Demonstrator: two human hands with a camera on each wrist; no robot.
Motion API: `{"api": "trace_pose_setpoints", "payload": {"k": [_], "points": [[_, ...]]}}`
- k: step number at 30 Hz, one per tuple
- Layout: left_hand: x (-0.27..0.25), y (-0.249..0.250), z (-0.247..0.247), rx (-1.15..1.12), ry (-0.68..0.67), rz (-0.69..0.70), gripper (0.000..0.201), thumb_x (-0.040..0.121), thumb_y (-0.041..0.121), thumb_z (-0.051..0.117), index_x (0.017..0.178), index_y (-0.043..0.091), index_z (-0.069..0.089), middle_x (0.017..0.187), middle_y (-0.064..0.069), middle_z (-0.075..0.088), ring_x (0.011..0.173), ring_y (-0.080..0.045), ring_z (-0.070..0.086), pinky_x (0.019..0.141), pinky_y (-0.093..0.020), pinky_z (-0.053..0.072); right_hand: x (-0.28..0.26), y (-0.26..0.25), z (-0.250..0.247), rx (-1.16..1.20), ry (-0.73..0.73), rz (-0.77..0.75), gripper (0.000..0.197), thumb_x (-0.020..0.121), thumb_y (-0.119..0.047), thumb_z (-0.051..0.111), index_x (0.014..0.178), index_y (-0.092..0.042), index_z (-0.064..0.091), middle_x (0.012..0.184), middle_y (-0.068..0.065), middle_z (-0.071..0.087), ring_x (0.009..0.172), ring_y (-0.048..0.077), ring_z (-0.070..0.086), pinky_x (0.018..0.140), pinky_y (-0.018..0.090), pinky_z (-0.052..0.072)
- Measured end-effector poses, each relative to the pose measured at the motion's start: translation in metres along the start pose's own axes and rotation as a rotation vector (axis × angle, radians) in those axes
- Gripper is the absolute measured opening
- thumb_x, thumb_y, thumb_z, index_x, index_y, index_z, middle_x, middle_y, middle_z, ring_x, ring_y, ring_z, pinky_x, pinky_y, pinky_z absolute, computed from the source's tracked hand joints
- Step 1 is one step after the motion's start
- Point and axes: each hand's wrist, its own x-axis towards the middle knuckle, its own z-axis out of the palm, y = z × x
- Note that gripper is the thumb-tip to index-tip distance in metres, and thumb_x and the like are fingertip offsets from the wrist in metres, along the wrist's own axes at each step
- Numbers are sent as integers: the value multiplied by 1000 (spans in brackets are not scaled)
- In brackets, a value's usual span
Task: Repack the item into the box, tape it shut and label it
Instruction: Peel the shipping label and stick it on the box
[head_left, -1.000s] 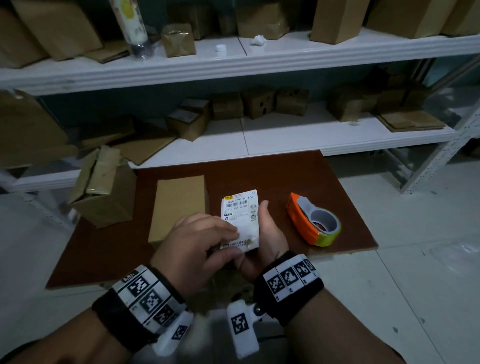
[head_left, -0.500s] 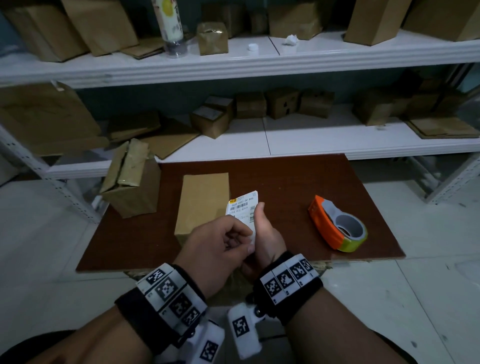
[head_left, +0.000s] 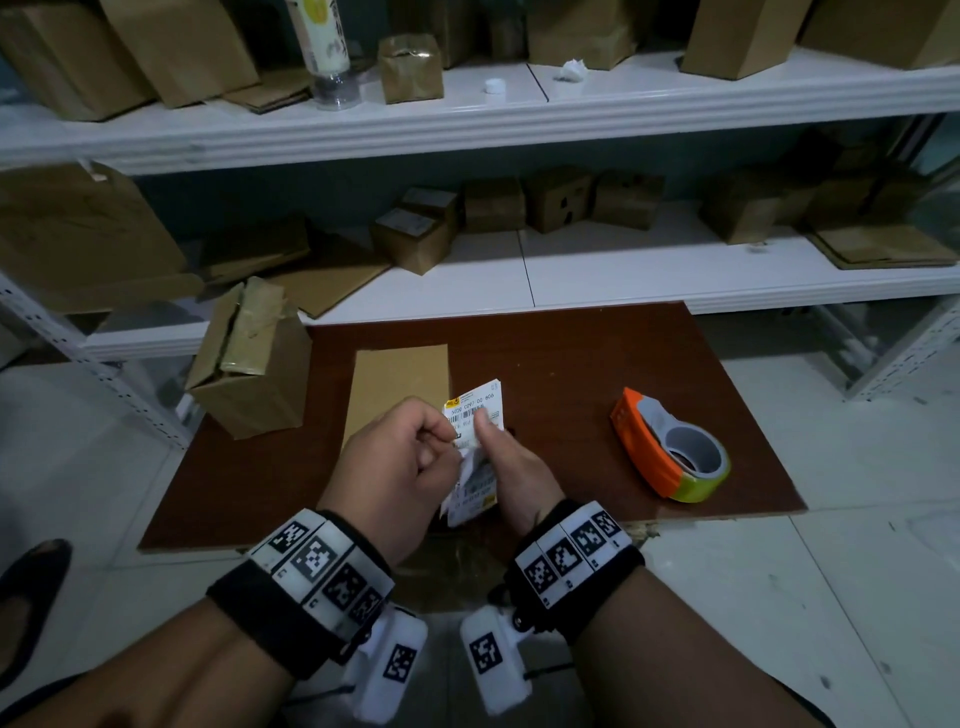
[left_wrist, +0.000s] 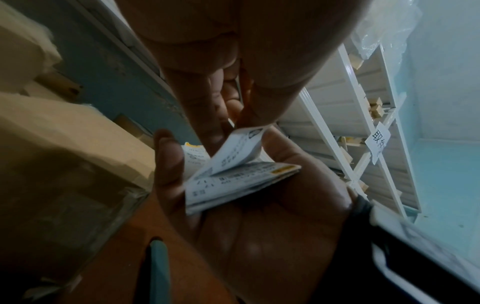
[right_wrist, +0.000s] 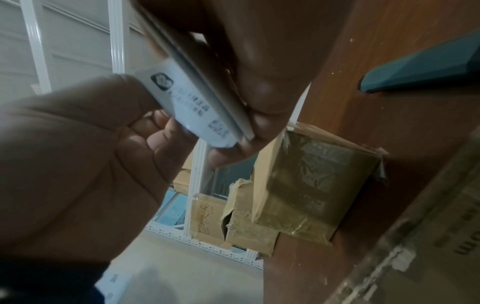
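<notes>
Over the table's front edge, my right hand (head_left: 488, 434) grips a small stack of white shipping labels (head_left: 475, 410), thumb on the printed face. My left hand (head_left: 449, 441) pinches the top label's edge. In the left wrist view the top label (left_wrist: 233, 152) curls up off the stack (left_wrist: 241, 183) between the left fingertips (left_wrist: 218, 127); the stack lies against the right palm (left_wrist: 272, 216). The right wrist view shows the label (right_wrist: 192, 111) between both hands. A plain closed brown box (head_left: 400, 384) lies on the brown table (head_left: 571, 364) just beyond my hands. An orange tape dispenser (head_left: 670, 447) sits to the right.
A taped, crumpled box (head_left: 249, 364) stands at the table's left corner, also seen in the right wrist view (right_wrist: 306, 185). White shelving (head_left: 519, 119) behind holds several cardboard boxes and a bottle (head_left: 324, 52). White tiled floor (head_left: 857, 545) surrounds the table.
My left hand has moved from the stack's lower part to pinch and lift the top label's edge. The head view shifted, so the table now sits more to the right.
</notes>
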Motion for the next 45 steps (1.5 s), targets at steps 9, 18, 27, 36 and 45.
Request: {"api": "trace_pose_setpoints", "payload": {"k": [9, 18, 27, 36, 45], "points": [[3, -2, -4, -89, 94, -90, 21, 82, 17, 78, 80, 26, 60, 67, 4, 64, 60, -3, 59, 57, -21, 52, -2, 1, 0, 109, -35, 6, 60, 70, -23, 69, 129, -12, 60, 116, 18, 72, 107, 39, 67, 98, 53, 52], [6, -9, -10, -174, 122, -89, 24, 81, 12, 79, 79, 26, 60, 69, -3, 66, 65, -21, 65, 65, -45, 59, -5, -4, 1, 247, -57, 22, 69, 63, 0, 57, 131, -10, 58, 121, 25, 67, 112, 45, 63, 94, 64, 50], [-5, -3, 2, -98, 27, -81, 15, 87, 18, 73, 85, 29, 63, 71, 7, 67, 64, -2, 64, 56, -20, 53, -8, -5, 9, 185, 26, 50, 65, 65, -29, 72, 126, -11, 62, 110, 24, 71, 99, 45, 68, 83, 54, 57], [-12, -1, 9, 69, -61, -29, 19, 93, 17, 62, 86, 33, 54, 92, 15, 68, 79, -4, 66, 63, -37, 59, -13, -11, 1, 239, -26, 51, 47, 88, 5, 46, 132, -6, 57, 114, 26, 69, 87, 36, 69, 60, 37, 58], [-10, -6, 13, 87, -25, -6, 14, 93, 18, 62, 91, 30, 70, 91, 13, 69, 83, -7, 65, 72, -35, 58, -6, -7, 3, 124, -54, -51, 63, 70, 1, 49, 132, -7, 56, 117, 14, 71, 98, 29, 71, 80, 40, 57]]}}
